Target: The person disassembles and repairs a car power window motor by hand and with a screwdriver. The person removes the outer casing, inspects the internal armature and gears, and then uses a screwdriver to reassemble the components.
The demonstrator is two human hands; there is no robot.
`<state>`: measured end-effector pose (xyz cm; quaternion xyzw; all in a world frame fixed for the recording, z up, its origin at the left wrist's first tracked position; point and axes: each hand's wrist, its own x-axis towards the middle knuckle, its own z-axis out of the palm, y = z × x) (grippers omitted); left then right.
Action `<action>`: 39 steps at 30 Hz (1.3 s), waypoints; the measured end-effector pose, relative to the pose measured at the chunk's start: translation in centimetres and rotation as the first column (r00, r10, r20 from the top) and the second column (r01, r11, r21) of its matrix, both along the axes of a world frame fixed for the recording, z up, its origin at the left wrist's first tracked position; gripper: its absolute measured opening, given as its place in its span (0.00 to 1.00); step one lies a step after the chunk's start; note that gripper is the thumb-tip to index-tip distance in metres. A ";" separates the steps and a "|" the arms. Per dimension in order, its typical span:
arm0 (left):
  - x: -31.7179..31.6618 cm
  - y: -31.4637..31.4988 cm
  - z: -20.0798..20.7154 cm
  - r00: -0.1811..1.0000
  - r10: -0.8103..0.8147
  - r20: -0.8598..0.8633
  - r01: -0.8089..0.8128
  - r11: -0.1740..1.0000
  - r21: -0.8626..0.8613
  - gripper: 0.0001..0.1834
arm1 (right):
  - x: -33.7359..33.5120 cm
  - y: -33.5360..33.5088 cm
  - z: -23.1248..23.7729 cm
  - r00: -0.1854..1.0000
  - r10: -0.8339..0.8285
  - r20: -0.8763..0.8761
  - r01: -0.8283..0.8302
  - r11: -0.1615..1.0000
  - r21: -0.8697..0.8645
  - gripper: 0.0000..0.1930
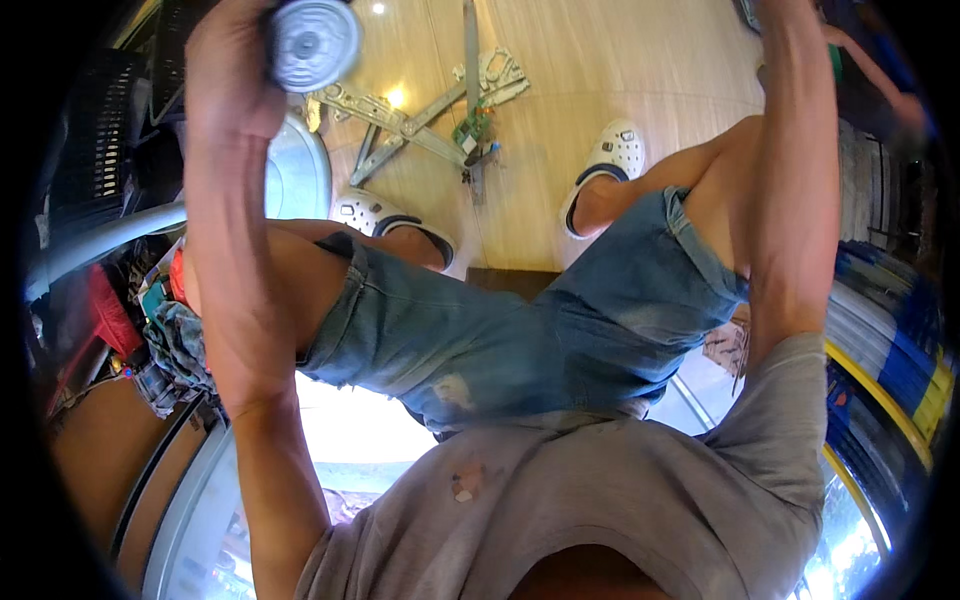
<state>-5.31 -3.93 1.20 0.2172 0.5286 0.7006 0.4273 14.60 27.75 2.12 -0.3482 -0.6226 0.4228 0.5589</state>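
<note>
At the upper left, my left hand is raised, its fingers mostly cut off or hidden. Against its palm side is a round grey ringed disc with a dark edge, which the hand appears to grip. My right forearm reaches up along the right, and its hand lies beyond the top edge. On the floor between and ahead of my feet lies a crossed-arm metal linkage, resembling a car window regulator. A small green part with coloured bits sits at its right side.
Under my left forearm stands a pale blue round-topped thing. Cloths and clutter are heaped at the left. Blue and yellow stacked items line the right. At upper right, what looks like another person's arm shows, blurred.
</note>
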 end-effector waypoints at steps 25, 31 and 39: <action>-7.2 -5.7 -1.9 0.853 -0.293 0.432 0.226 0.953 0.201 0.19 | 5.7 -26.0 -41.4 0.500 0.547 0.672 -0.019 0.782 -0.623 0.15; -8.1 -6.0 -2.7 0.889 -0.103 0.446 0.044 0.989 0.140 0.18 | 4.3 -28.3 -39.2 0.542 0.393 0.743 0.199 0.799 -0.568 0.19; -6.3 -3.3 -1.6 0.909 -0.063 0.412 0.048 0.998 0.047 0.18 | 0.8 -34.2 -39.2 0.501 0.502 0.705 0.187 0.733 -0.654 0.26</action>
